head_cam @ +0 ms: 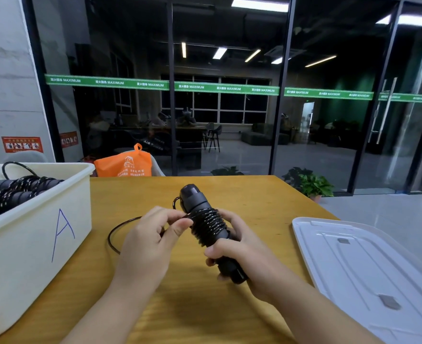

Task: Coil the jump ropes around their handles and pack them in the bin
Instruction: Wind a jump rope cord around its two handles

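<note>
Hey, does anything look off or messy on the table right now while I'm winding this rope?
Nothing looks damaged or spilled. The one loose thing is the rope: an uncoiled loop trails on the table left of your left hand. The bin's lid lies off, on the right.

Left hand point(148, 240) raised over the middle, thumb and forefinger pinched together, forearm reaching in from below. Right hand point(239, 247) beside it, fingers curled, thumb pressed inward.

The bin point(31, 219) and lid point(366, 269) run off frame.
</note>
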`<act>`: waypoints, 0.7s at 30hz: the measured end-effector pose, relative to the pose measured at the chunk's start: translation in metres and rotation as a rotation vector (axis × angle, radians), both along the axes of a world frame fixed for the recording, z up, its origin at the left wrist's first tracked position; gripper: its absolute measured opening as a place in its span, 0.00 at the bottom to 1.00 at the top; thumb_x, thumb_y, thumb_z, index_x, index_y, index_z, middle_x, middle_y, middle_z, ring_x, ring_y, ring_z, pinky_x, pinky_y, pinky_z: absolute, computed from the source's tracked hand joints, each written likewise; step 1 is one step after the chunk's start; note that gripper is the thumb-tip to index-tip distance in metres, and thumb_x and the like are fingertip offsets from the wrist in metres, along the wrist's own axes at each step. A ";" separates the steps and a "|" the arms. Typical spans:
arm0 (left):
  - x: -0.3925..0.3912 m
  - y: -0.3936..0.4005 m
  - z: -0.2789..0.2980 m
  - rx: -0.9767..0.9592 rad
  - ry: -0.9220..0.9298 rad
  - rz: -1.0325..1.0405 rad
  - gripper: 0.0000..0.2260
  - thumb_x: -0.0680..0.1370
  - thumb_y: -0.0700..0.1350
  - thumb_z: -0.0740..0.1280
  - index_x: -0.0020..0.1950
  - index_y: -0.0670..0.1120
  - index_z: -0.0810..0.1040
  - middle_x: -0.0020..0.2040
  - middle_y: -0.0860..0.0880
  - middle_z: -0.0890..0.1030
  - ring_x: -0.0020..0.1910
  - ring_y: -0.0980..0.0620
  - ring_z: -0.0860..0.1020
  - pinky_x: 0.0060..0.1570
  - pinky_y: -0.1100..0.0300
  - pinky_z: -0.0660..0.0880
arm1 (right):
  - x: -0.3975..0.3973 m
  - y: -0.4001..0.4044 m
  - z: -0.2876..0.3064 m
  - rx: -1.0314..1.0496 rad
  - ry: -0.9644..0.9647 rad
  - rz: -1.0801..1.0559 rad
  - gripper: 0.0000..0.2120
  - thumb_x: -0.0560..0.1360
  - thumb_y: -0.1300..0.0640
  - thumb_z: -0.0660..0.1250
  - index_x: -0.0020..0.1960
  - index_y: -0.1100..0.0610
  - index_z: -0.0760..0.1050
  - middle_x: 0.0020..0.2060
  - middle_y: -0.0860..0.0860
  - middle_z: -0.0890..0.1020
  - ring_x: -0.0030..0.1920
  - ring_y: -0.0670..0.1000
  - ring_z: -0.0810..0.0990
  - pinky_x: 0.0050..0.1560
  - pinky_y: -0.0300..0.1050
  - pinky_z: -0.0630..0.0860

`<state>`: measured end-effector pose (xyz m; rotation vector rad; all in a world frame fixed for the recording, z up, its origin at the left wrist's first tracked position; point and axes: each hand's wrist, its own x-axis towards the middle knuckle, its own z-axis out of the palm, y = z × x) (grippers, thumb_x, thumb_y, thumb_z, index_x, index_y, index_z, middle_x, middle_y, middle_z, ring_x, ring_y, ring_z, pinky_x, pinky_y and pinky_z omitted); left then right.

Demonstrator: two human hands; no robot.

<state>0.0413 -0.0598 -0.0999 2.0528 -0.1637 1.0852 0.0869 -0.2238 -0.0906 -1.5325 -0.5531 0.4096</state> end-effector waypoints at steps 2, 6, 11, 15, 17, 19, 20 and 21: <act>0.001 -0.001 0.000 -0.018 0.063 0.066 0.11 0.72 0.58 0.63 0.39 0.52 0.73 0.33 0.50 0.73 0.32 0.60 0.72 0.32 0.69 0.66 | 0.000 0.000 0.000 0.072 0.065 0.046 0.36 0.56 0.58 0.72 0.63 0.47 0.72 0.48 0.54 0.81 0.39 0.52 0.81 0.31 0.43 0.74; 0.002 -0.003 0.001 -0.124 0.164 0.042 0.26 0.65 0.77 0.57 0.42 0.55 0.69 0.37 0.53 0.77 0.36 0.62 0.75 0.34 0.70 0.66 | 0.001 -0.002 0.000 0.277 0.201 0.223 0.34 0.55 0.53 0.71 0.61 0.57 0.74 0.48 0.56 0.81 0.38 0.54 0.80 0.29 0.42 0.74; 0.004 -0.002 0.003 -0.310 0.240 -0.247 0.38 0.54 0.82 0.57 0.49 0.57 0.79 0.33 0.62 0.80 0.28 0.66 0.74 0.29 0.74 0.66 | 0.002 -0.005 -0.002 0.380 0.412 0.456 0.30 0.52 0.50 0.78 0.53 0.59 0.83 0.51 0.59 0.83 0.39 0.56 0.83 0.35 0.45 0.80; -0.004 -0.007 0.011 -0.488 0.313 -0.385 0.21 0.68 0.66 0.64 0.48 0.51 0.81 0.31 0.51 0.79 0.22 0.59 0.69 0.23 0.71 0.63 | 0.003 -0.007 -0.003 0.407 0.493 0.466 0.29 0.56 0.50 0.76 0.55 0.60 0.83 0.54 0.63 0.82 0.43 0.56 0.83 0.39 0.47 0.80; -0.006 -0.009 0.014 -0.533 0.319 -0.360 0.14 0.70 0.54 0.62 0.49 0.47 0.79 0.27 0.56 0.78 0.22 0.62 0.72 0.25 0.72 0.65 | 0.002 -0.006 0.000 0.365 0.449 0.406 0.25 0.59 0.50 0.71 0.53 0.60 0.83 0.53 0.62 0.82 0.41 0.55 0.82 0.38 0.46 0.79; -0.005 -0.008 0.013 -0.532 0.302 -0.267 0.14 0.70 0.54 0.64 0.49 0.47 0.79 0.22 0.59 0.74 0.22 0.63 0.71 0.29 0.68 0.64 | 0.001 -0.004 0.003 0.270 0.292 0.234 0.20 0.64 0.51 0.68 0.54 0.55 0.82 0.50 0.59 0.83 0.40 0.53 0.82 0.38 0.46 0.78; -0.003 -0.006 0.011 -0.536 0.279 -0.209 0.15 0.68 0.55 0.65 0.48 0.48 0.79 0.21 0.59 0.73 0.24 0.61 0.71 0.30 0.65 0.64 | 0.003 -0.003 0.003 0.185 0.155 0.100 0.16 0.69 0.52 0.68 0.57 0.50 0.80 0.51 0.56 0.83 0.40 0.50 0.83 0.38 0.43 0.78; -0.002 -0.005 0.010 -0.531 0.261 -0.153 0.15 0.67 0.57 0.67 0.47 0.49 0.80 0.23 0.58 0.74 0.26 0.59 0.70 0.31 0.63 0.64 | 0.005 -0.002 0.002 0.093 -0.003 -0.038 0.15 0.75 0.54 0.66 0.60 0.43 0.75 0.52 0.52 0.82 0.41 0.45 0.83 0.38 0.38 0.76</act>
